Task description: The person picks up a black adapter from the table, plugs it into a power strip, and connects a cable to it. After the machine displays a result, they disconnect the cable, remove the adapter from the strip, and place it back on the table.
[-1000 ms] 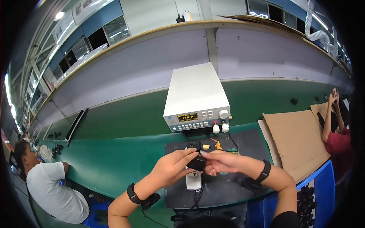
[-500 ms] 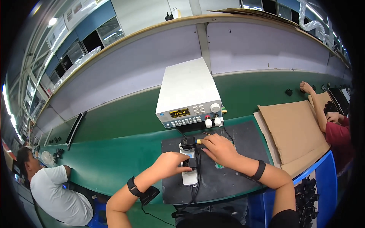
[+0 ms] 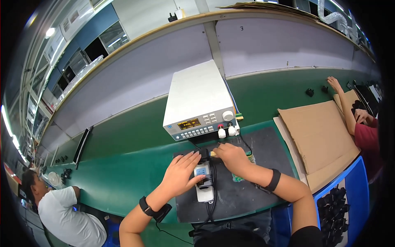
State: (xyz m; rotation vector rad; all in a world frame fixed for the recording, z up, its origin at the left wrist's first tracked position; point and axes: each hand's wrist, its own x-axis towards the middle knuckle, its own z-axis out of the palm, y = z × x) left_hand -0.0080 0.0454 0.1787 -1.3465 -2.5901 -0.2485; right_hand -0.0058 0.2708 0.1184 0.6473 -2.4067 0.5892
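Note:
A white power strip (image 3: pixel 204 195) lies on the dark mat, with one black power adapter (image 3: pixel 204 155) at its far end and another black adapter (image 3: pixel 207 181) nearer me. My left hand (image 3: pixel 180 175) lies stretched out over the strip's left side, fingertips against the far adapter, thumb apart above the nearer one. Just right of the far adapter, my right hand (image 3: pixel 231 157) pinches a small plug with a yellowish end (image 3: pixel 212 154) at that adapter's side. The fingertips partly hide the plug. A green circuit board (image 3: pixel 237 178) lies below my right wrist.
Behind the mat (image 3: pixel 263 164) stands a white bench tester (image 3: pixel 197 92) with a lit display. Flat cardboard (image 3: pixel 317 133) is at the right, above a blue bin (image 3: pixel 357 201) of black adapters. Co-workers sit at left (image 3: pixel 68 214) and right (image 3: pixel 368 136). Cables run beside the strip.
My left hand has left the nearer adapter and moved up to the far one, its fingers straightening. My right hand stays at the far adapter's side with the plug. The view has shifted slightly.

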